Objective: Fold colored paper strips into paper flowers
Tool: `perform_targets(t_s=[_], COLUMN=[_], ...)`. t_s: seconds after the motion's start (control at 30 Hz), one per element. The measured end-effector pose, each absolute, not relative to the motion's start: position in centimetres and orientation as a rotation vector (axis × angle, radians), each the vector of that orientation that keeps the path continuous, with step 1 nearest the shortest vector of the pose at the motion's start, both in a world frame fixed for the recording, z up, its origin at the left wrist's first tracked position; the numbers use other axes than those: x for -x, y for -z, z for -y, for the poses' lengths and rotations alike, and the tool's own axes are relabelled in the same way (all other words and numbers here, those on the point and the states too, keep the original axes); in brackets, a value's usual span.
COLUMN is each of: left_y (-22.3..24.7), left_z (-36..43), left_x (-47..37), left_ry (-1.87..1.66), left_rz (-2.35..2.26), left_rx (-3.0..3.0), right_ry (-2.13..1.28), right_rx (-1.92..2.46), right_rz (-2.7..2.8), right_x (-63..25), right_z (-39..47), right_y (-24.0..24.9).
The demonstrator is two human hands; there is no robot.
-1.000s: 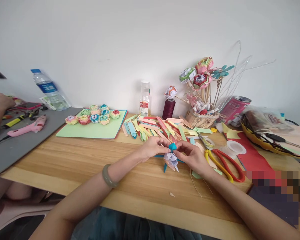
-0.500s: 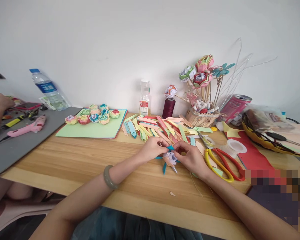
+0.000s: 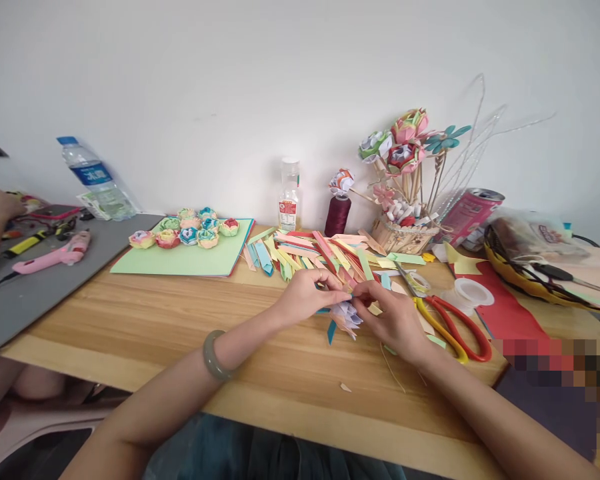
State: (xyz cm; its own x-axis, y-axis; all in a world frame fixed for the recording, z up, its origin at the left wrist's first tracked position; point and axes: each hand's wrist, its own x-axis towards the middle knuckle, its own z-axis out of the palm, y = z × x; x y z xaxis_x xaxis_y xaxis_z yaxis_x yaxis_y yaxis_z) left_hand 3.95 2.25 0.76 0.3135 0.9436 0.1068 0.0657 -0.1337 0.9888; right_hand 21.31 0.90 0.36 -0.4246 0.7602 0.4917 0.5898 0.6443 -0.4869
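Note:
Pale lilac and peach folded petals form a paper flower (image 3: 346, 317) just under my fingertips, with a blue paper strip (image 3: 332, 332) sticking out below it. My left hand (image 3: 311, 297) comes from the left, its thumb and fingers pinched at the flower's top edge on a bit of blue paper. From the right, my right hand (image 3: 387, 317) pinches the same spot, fingertips nearly touching the left ones. Behind both hands lies a heap of coloured paper strips (image 3: 325, 250). The fingers hide part of the flower.
Red and yellow scissors (image 3: 475, 327) lie right of my right hand, near a white spool (image 3: 473, 293). Several paper flowers sit on a green sheet (image 3: 180, 265). A pink glue gun (image 3: 55, 259) and another person's hand (image 3: 0, 203) are at the left.
The flower has tilted and turned, so its petals point down and right. Both hands have shifted slightly right, and the blue piece between the fingertips is now mostly covered.

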Motion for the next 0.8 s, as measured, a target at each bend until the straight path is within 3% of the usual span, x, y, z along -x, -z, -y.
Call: perform_targets(t_s=[0.17,0.3,0.47,0.63,0.8], left_y=[-1.8,-1.7,-1.3,-0.8,-0.5], left_z=[-2.5,-2.5,-2.5,-1.9,-1.1], left_x=[-3.6,-3.6,-3.7,-3.6,-3.8], left_ry=[-0.992,-0.85,-1.144,-1.491,-1.58], left_rz=[-0.871,-0.812,-0.829,-0.878,-0.819], left_rx=[-1.13,-1.201,-1.597,-1.967,-2.285], right_ry=[-0.098,0.074,0.103,-0.31,-0.668], right_rx=[1.041,0.893,0.915,1.147,1.118], right_rz=[2.21,2.298,2.147,1.915,1.966], right_x=[-22.2,-22.9,-23.0,-22.4,-21.9], right_z=[-1.0,-1.2,-1.0,-0.3,-0.3], right_y=[-0.3,-0.4,-2.2,-3.5,-3.1])
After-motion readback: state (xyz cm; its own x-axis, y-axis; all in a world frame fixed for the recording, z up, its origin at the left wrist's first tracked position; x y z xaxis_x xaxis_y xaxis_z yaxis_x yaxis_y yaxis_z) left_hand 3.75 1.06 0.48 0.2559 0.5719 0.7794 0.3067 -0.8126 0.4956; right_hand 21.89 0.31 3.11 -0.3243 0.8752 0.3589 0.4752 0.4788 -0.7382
